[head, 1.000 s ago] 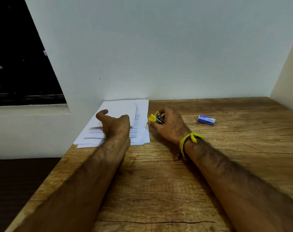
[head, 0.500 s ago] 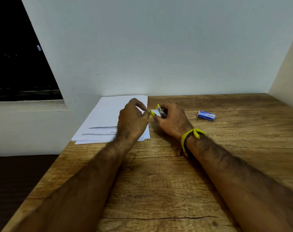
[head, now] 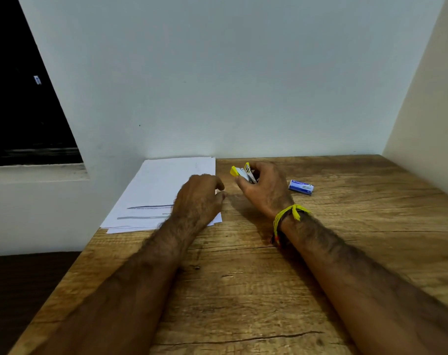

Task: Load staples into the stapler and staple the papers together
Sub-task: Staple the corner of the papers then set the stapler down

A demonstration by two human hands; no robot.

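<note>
Fingers [head: 246, 184] of my right hand [head: 265, 192] grip the small yellow-and-metal stapler [head: 243, 172] above the wooden table [head: 243, 290], apparently hinged apart for loading, while my left hand [head: 199, 198], loosely curled and holding nothing, steadies the white paper stack [head: 166, 185].

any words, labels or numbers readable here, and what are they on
Nothing can be read for certain.
Papers: grey header bars and one short line of dark print beside the left hand, upside down to the camera and too small to read.
Small blue box: white label with blurred print, unreadable.
Stapler in the right hand: dark marks on the yellow part, unreadable.
</note>
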